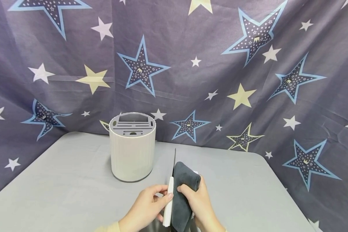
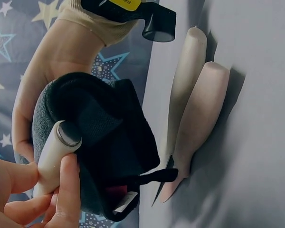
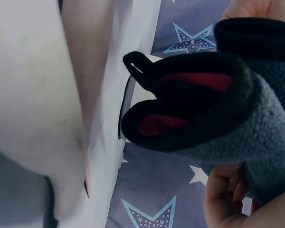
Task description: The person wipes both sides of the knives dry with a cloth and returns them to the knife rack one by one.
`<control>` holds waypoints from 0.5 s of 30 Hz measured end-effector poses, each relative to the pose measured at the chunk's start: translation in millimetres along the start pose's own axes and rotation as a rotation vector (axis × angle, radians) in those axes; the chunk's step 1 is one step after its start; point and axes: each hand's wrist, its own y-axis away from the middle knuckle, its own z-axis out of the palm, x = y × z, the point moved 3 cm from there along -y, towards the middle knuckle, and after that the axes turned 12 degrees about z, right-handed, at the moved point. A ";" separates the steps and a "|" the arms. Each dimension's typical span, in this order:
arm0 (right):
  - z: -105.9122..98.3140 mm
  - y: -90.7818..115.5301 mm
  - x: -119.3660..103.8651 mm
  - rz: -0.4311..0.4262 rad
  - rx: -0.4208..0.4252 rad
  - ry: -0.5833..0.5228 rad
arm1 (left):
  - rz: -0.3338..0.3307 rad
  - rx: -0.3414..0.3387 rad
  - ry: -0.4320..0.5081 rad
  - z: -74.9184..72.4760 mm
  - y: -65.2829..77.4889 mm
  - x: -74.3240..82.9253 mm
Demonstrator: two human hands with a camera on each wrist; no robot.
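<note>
"Where do you have the knife [image 1: 170, 184]?"

"Near side of the tabletop [image 1: 235, 193], to the right of and nearer than the white knife block [image 1: 131, 158]. The left hand [image 1: 145, 204] has its grip narrowed on the white handle, thumb and fingers pinching it, blade pointing to the far side."

"And the other grip?"

"The right hand [image 1: 201, 204] holds a folded grey cloth [image 1: 180, 203], thumb on top, just to the right of the knife. I can't tell whether cloth and blade touch."

"How would you treat each?"

"I'd judge the knife stiff and fairly light. The handle looks smooth, so it could turn in a fingertip pinch; I'd take hold mid-handle, fingers well back from the blade, which I'd assume is sharp. The cloth looks thick, soft and limp; it should forgive a firm squeeze, but I'd hold it through the folds and keep layers between fingers and edge."

"Anything close by?"

"In the left wrist view, a second white handle [image 2: 185, 90] and a pinkish handle [image 2: 205, 104] lie side by side on the tabletop. I'd give their blade ends room too."
</note>
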 end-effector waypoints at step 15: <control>5.4 4.6 3.1 -0.005 -0.075 0.000 | 0.006 0.068 -0.018 -6.6 -4.8 -1.5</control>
